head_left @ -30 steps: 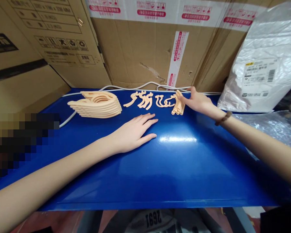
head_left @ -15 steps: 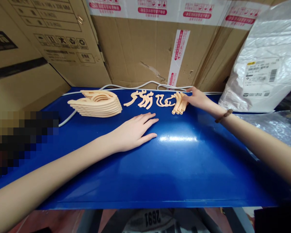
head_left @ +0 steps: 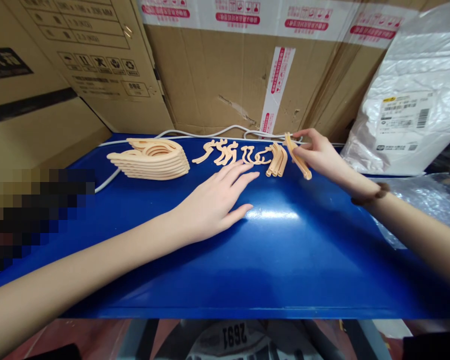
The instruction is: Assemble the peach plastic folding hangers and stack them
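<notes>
My right hand point(head_left: 320, 156) pinches one long peach plastic strip point(head_left: 297, 156) and holds it just right of a small pile of the same strips point(head_left: 276, 160) on the blue table point(head_left: 270, 250). My left hand point(head_left: 219, 200) hovers low over the table with fingers stretched forward, its fingertips close to small curved peach hooks point(head_left: 253, 156). More small hook pieces point(head_left: 218, 151) lie further left. At the far left sits a stack of large peach hanger-shaped parts point(head_left: 150, 160).
Cardboard boxes point(head_left: 225, 65) wall the back and left of the table. A white cable point(head_left: 195, 135) runs along the back edge. A silver plastic bag point(head_left: 408, 95) with a label leans at the right, and clear plastic film point(head_left: 416, 200) lies beside it.
My right hand has lifted one strip off the pile and drawn it to the right. My left hand has slid forward toward the small hooks.
</notes>
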The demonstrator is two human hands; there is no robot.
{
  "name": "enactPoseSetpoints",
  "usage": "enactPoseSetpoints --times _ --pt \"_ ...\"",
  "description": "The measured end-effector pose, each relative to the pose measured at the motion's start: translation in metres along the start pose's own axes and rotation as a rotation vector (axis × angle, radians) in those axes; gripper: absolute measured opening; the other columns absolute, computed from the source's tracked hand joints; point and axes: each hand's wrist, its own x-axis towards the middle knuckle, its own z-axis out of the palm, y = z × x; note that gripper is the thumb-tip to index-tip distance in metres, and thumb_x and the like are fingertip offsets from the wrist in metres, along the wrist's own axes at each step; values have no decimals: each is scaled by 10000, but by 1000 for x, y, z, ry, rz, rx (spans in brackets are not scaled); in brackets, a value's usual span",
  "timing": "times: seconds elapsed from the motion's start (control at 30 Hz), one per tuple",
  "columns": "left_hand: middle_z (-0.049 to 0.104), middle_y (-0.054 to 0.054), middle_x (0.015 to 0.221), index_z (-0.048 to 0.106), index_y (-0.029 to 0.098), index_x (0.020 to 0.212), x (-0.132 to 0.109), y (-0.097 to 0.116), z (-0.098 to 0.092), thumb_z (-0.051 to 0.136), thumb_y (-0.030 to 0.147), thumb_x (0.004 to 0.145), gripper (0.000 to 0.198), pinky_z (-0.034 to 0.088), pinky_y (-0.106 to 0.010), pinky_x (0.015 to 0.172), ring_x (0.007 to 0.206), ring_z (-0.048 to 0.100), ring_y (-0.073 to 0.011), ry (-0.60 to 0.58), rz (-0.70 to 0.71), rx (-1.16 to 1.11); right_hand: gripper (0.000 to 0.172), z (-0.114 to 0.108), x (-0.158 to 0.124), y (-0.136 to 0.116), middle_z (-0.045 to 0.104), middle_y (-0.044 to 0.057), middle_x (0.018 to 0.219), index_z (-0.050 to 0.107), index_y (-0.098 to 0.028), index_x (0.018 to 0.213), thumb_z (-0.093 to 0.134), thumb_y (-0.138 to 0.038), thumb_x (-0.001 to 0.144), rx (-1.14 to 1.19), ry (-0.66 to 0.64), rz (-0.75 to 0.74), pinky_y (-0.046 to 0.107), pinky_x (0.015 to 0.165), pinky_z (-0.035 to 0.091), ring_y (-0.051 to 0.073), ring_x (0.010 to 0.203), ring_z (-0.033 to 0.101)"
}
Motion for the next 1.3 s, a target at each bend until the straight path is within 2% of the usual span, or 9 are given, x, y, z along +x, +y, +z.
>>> enactPoseSetpoints --times 0.1,0.2,0.27,0.33,0.43,0.7,0.83,1.0,1.3 --pt "365 -156 1511 342 137 1443 1 7 -2 499 346 958 550 272 -437 1196 1428 311 -268 103 -11 -60 451 4 -39 -18 638 -8 748 439 -216 1267 544 -288 834 52 -149 -226 275 559 438 163 622 584" --pt "413 -132 1480 372 168 1414 1 7 1 520 360 958 516 321 -420 1165 1384 379 -248 140 1 -117 432 17 -72 -33 605 -42 704 431 -206 1267 515 -220 843 -42 -281 -402 247 548 395 123 556 530" --pt "512 -111 1391 440 185 1341 1 4 4 525 361 961 427 388 -406 1102 1298 474 -238 133 4 -164 425 27 -84 -37 586 -57 688 403 -200 1293 482 -207 875 -36 -370 -457 234 558 385 112 552 530" --pt "605 -86 1261 499 188 1247 -1 0 7 518 357 968 327 447 -387 1004 1173 564 -228 118 -18 -200 403 35 -89 -36 584 -59 685 402 -199 1289 476 -213 893 -45 -399 -495 233 567 379 113 552 526" --pt "658 -57 1136 555 195 1118 -3 -6 10 503 349 976 216 459 -367 891 1042 609 -223 80 -49 -184 399 43 -87 -31 563 -57 677 432 -196 1261 509 -193 870 -101 -374 -535 234 572 370 121 566 518" --pt "668 -51 1089 600 169 983 -6 -9 16 460 260 996 168 384 -344 780 941 584 -213 93 37 36 353 45 -88 -26 615 -23 774 481 -203 1210 533 -198 861 -134 -342 -530 237 619 409 125 626 555" --pt "677 -50 1052 624 165 982 -7 -10 18 437 269 1008 215 373 -348 769 909 577 -205 96 55 67 301 46 -88 -23 647 -5 842 517 -218 1173 542 -226 873 -155 -322 -529 244 629 421 133 660 571" --pt "687 -34 1033 657 180 981 -8 -15 20 412 270 1023 265 366 -343 775 913 596 -187 67 81 36 244 46 -87 -19 664 40 1040 544 -221 1150 536 -275 911 -148 -280 -569 258 681 450 151 793 613" --pt "702 -10 1002 659 192 1024 -9 -18 24 428 225 1018 233 360 -327 780 892 619 -171 94 82 -34 212 48 -85 -18 679 43 1017 595 -195 1115 536 -270 926 -128 -193 -598 252 715 463 147 847 627"
